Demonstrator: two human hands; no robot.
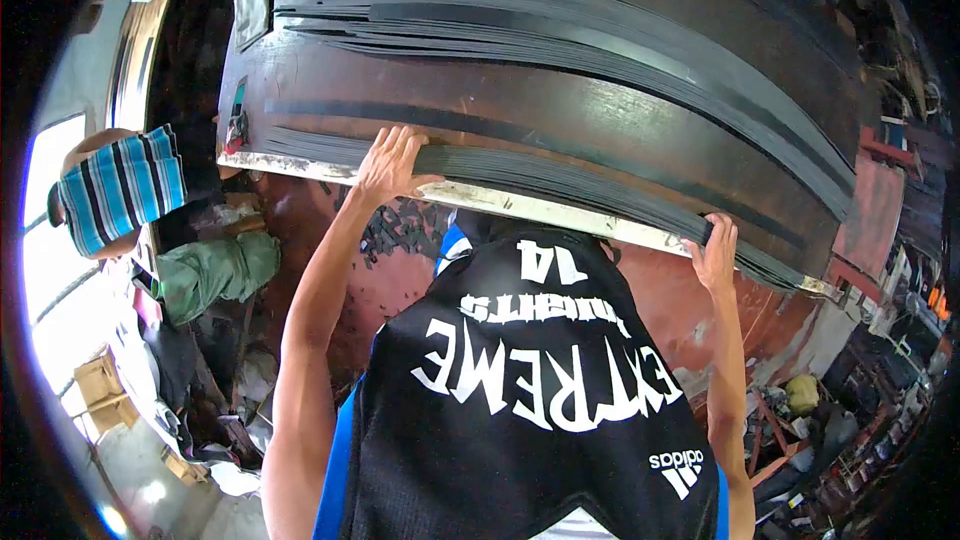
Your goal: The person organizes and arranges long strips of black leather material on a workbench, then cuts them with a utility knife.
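Observation:
Along the near edge of a dark table (600, 100) lies a long bundle of thin grey-black strips (540, 172). My left hand (392, 166) is over the bundle's left part, fingers laid across the top and thumb at the front edge. Further right, my right hand (714, 254) curls its fingers over the same bundle, with the thumb on the near side. Both hands press or grip the strips, which lie flat and roughly parallel to the edge. A single wider dark strip (400, 118) lies just behind them.
A larger stack of similar strips (600, 40) spreads across the table's far half. At its left corner are a grey sheet (256, 10) and a small tool (237, 125). A person in a striped shirt (125, 190) is at the left. Black scraps (400, 230) litter the floor.

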